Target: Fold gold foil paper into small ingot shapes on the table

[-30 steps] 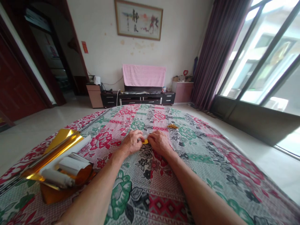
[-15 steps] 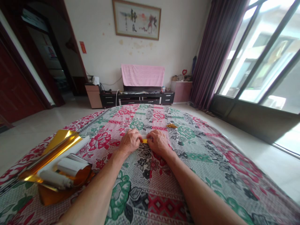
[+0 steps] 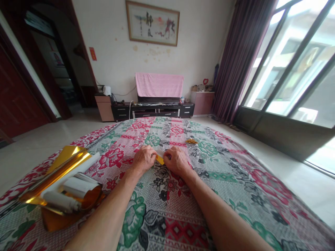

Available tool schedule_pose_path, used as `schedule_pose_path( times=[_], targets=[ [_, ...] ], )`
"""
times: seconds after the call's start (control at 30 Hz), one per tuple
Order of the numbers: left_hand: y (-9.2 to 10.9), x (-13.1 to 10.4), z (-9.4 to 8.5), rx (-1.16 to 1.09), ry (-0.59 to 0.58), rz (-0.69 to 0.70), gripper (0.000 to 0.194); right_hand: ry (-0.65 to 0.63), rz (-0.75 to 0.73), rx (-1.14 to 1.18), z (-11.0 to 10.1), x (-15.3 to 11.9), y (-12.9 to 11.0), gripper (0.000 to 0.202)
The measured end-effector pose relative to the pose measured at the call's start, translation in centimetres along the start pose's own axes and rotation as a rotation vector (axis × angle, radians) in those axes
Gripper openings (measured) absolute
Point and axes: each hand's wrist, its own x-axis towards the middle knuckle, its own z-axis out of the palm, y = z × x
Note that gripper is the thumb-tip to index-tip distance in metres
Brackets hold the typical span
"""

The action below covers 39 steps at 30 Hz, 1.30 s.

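Between my two hands is a small strip of gold foil paper (image 3: 160, 160), yellow on one face with a whitish part behind it. My left hand (image 3: 144, 159) pinches its left end between thumb and fingers. My right hand (image 3: 177, 159) is closed at the strip's right end, its fingertips curled and partly hidden. Both hands rest low over the flowered cloth (image 3: 172, 209). Just beyond my right hand lies a small folded gold piece (image 3: 192, 141).
On the left of the cloth lie rolled and loose gold foil sheets (image 3: 65, 174) with white backs. Past the far edge stands a low black cabinet (image 3: 157, 111) with a pink cloth (image 3: 159, 84) above it. A purple curtain (image 3: 238, 59) and windows are on the right.
The gold strip has tilted, its right end now lower and more of its yellow face showing. My hands have shifted only slightly.
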Motion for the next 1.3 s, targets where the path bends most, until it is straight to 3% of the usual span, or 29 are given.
schedule_pose_path(
  times=[0.3, 0.53, 0.6, 0.73, 0.87, 1.13, 1.3],
  targets=[
    [0.4, -0.1, 0.0, 0.016, 0.015, 0.037, 0.018, 0.012, 0.033, 0.061, 0.1, 0.3, 0.2, 0.017],
    [0.5, 0.0, -0.1, -0.019, 0.007, 0.027, 0.016, -0.005, 0.176, 0.194, 0.5, 0.8, 0.3, 0.017],
    [0.6, -0.1, -0.3, -0.032, -0.002, 0.021, 0.015, 0.008, 0.126, 0.182, 0.4, 0.7, 0.3, 0.018],
    [0.6, -0.1, -0.7, -0.074, -0.039, -0.001, 0.013, 0.054, -0.130, 0.141, -0.4, 0.2, 0.1, 0.019],
    [0.6, -0.2, -0.9, -0.104, -0.041, -0.003, 0.011, -0.067, -0.322, 0.163, -0.8, -0.2, 0.2, 0.018],
    [0.4, -0.1, -0.7, -0.135, -0.041, -0.056, 0.010, -0.282, -0.326, 0.249, -1.6, 0.1, 0.8, 0.015],
    [0.3, 0.0, -0.7, -0.150, -0.043, -0.067, 0.011, -0.287, -0.385, 0.231, -1.7, 0.4, 1.1, 0.014]
  ],
)
